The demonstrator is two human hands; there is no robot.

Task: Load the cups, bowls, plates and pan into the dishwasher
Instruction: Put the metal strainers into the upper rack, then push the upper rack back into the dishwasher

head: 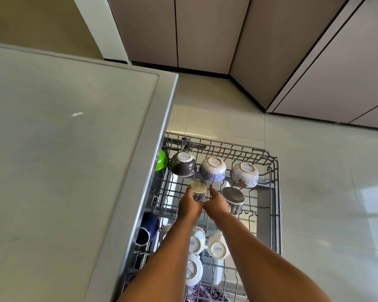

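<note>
While bare wire lies lower centre, both hands, left [189, 205] and right [216, 204], clasp a steel cup [197, 189] upside down over the rack [276, 192].

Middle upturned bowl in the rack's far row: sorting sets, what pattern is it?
Blue lattice on white, gold-ringed base; head view.

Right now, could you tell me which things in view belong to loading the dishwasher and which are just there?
Part of the job:
steel cup, held by left hand and right hand
second steel cup
three upturned bowls
green bowl
blue mug
white cups
upper rack

Just there:
grey countertop
cabinet doors
floor tiles
</note>
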